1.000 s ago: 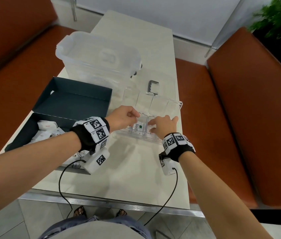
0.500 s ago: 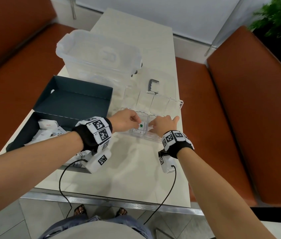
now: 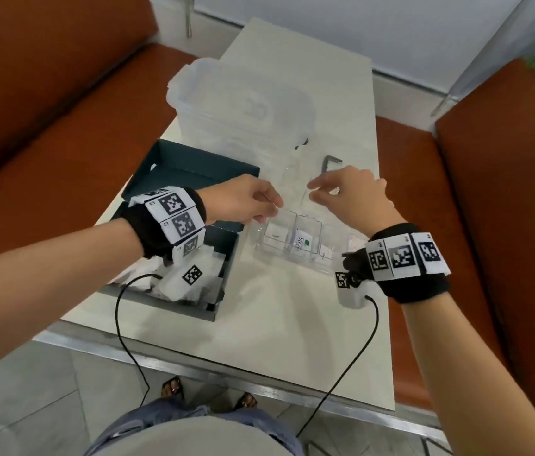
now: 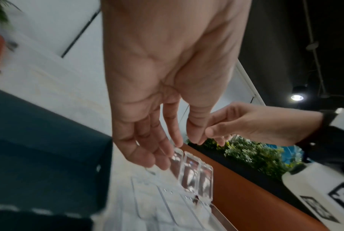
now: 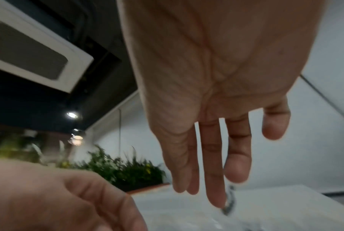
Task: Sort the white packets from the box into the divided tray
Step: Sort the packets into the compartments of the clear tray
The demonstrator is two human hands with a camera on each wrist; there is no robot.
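Left hand [image 3: 243,202]: above the tray's left end, fingers loosely extended and pointing down, nothing between them; the left wrist view shows your fingertips [image 4: 167,154] just over the clear dividers
Right hand [image 3: 354,195]: over the tray's far side, fingers straight and spread, holding nothing; the right wrist view confirms a bare palm
Tray [image 3: 292,261]: clear, divided, on the table [image 3: 259,317] just right of the box, placed close so each transfer is short
Packets in tray: one white packet [image 3: 274,233] in the left near cell, a printed one with a green mark [image 3: 303,243] standing in the next, smaller white ones further right, partly hidden by your right wrist
Box [image 3: 190,199]: dark, lid open, left of the tray; more white packets [image 3: 203,268] lie inside beneath your left wristband
Step, as I judge it: both hands free above the tray, so a drop looks done and your left hand is best placed to reach into the box
Risk: upright packets may tip out of their cells if you brush the thin walls
Bin [image 3: 243,106]: translucent, lidded, behind the box, not in play
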